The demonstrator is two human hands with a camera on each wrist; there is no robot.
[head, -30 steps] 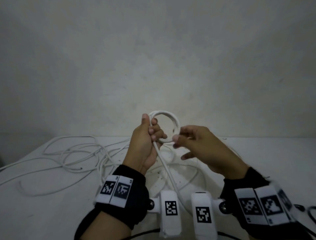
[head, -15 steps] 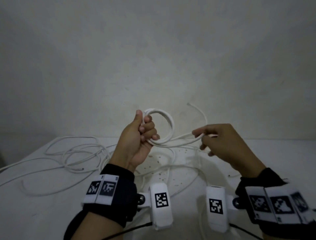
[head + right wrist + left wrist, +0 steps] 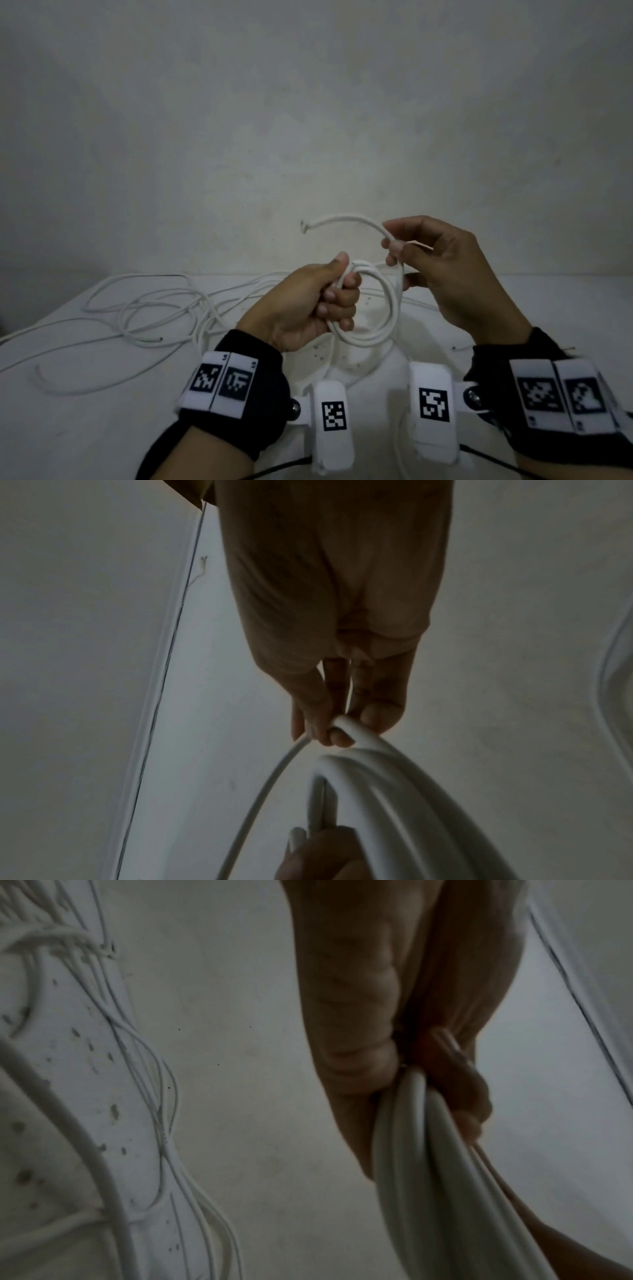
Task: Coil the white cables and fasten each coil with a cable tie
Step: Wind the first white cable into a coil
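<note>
My left hand (image 3: pixel 329 294) grips a small coil of white cable (image 3: pixel 383 308) held above the table; its fingers wrap the bundled turns (image 3: pixel 418 1123). My right hand (image 3: pixel 397 246) is up and to the right of the coil and pinches the same cable near its free end. The loose tail (image 3: pixel 342 221) arcs up and left from that pinch, its cut tip pointing left. In the right wrist view the fingertips (image 3: pixel 329 729) squeeze the cable above the coil's turns (image 3: pixel 394 777). No cable tie shows clearly.
A tangle of loose white cables (image 3: pixel 137 308) lies on the white table (image 3: pixel 102 428) to the left. More cable runs under the hands. A thin wire piece (image 3: pixel 462 347) lies at the right. A bare wall stands close behind the table.
My right hand swung out to the right with the cable, then came back up above the coil with the tail. The left hand sank slightly, still holding the coil.
</note>
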